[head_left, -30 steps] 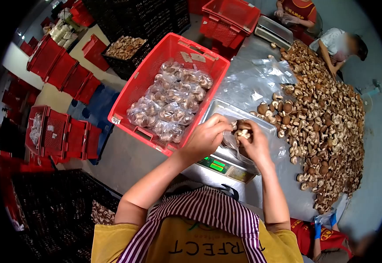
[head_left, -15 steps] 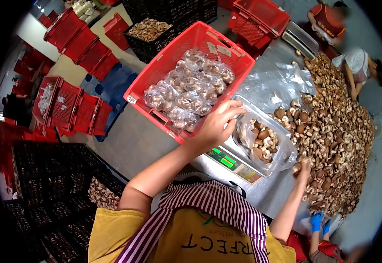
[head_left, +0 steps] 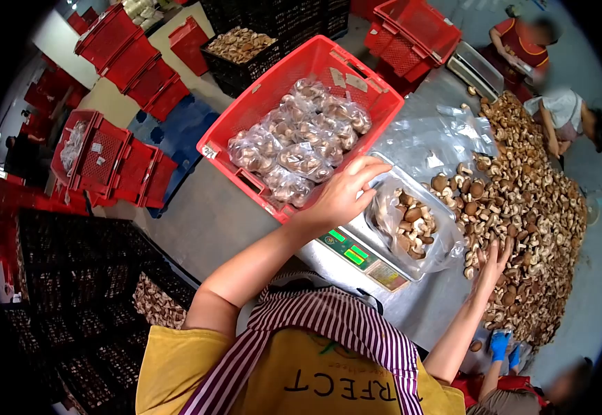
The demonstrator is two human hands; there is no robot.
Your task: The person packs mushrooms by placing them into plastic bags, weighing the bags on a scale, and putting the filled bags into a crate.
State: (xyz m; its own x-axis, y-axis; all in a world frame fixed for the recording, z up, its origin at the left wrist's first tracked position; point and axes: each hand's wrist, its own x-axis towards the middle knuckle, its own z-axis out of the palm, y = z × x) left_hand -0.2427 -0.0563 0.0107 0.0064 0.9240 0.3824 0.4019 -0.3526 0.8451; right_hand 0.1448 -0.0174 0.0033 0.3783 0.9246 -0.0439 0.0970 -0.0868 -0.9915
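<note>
My left hand (head_left: 346,194) hovers at the near-left edge of the weighing scale (head_left: 366,257), its fingers loosely bent and apart with nothing visible in them. Beside its fingertips, a clear plastic bag (head_left: 446,252) lies open on the scale pan, partly filled with brown-capped mushrooms (head_left: 415,225). Whether the fingers touch the bag rim is unclear. Over to the right, my right hand (head_left: 491,266) has spread fingers at the edge of a large mushroom pile (head_left: 532,214). Nothing shows in its grasp.
A red crate (head_left: 235,111) of bagged mushrooms stands left of the scale. Flat plastic bags (head_left: 429,142) lie behind it. Co-workers stand around the pile, one with blue gloves (head_left: 500,344). Black crates (head_left: 72,277) and stacked red crates (head_left: 110,162) are at left.
My right hand has moved right onto the pile and its fingers have spread from a closed grip. The left hand has stayed almost in place beside the bag.
</note>
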